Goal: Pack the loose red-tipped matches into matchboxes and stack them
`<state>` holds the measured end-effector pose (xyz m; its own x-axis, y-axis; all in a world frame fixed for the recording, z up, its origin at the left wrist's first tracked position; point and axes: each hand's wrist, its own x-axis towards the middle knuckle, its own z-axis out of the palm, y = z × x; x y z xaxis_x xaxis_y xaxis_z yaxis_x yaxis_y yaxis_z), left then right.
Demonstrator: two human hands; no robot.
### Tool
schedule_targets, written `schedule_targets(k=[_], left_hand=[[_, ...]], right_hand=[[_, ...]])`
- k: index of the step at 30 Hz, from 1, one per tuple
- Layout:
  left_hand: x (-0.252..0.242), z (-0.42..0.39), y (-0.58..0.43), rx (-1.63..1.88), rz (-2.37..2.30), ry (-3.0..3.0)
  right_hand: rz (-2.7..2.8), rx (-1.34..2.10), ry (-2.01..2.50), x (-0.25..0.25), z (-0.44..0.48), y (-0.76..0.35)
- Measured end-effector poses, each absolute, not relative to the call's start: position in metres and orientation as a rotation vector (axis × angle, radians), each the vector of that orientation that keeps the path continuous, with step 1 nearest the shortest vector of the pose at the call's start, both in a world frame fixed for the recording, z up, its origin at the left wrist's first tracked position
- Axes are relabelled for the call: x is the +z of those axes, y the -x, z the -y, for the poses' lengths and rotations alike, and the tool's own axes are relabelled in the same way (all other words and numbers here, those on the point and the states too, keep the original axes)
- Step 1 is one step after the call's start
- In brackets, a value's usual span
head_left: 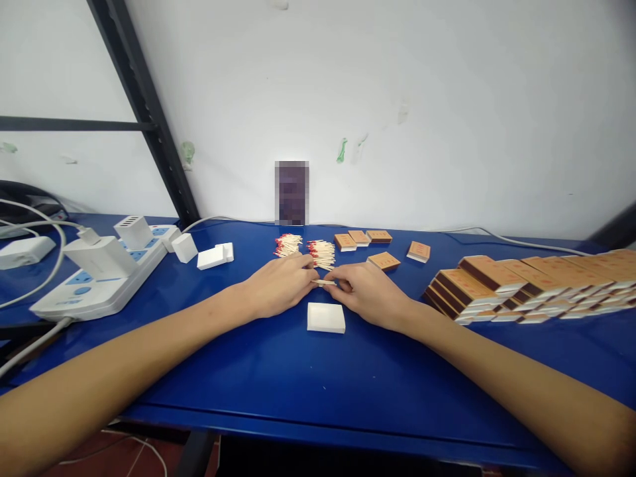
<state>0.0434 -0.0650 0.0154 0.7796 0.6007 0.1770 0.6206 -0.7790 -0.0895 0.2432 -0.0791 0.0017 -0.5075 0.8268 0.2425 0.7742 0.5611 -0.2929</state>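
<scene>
white power strip (124,283) at the far left of the blue worktop (238,381), with chargers (102,257) plugged in; small white boxes (211,258) lie to its right. my left grip (285,281) is pinched together on one end of a small bunch of matchsticks (324,283). just beyond lie two heaps of red-tipped matches, a left heap (289,245) and a right heap (322,254). nearer me rests a white tray (325,318). my right grip (372,291) pinches the bunch's other end. farther right sit loose matchboxes (383,261), then a long stack of matchboxes (497,275).
</scene>
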Motion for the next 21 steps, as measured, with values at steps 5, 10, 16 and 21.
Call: schedule_targets(k=[5, 10, 16, 21], left_hand=[[0.0159, 0.0654, -0.0446, -0.214, 0.969, 2.801], [0.0151, 0.0652, -0.0461, -0.178, 0.993, 2.797], [0.013, 0.0653, -0.0474, -0.105, 1.012, 2.794], [0.012, 0.0642, -0.0477, -0.029, 0.914, 2.801]], right_hand=[[2.462, 0.161, 1.316, 0.0022, 0.0794, -0.243], [2.464, 0.129, 1.343, 0.0016, 0.0802, -0.2417], [2.498, 0.088, 1.353, 0.0007, 0.0794, -0.2409], [2.492, 0.196, 1.371, 0.0033, 0.0779, -0.2419]])
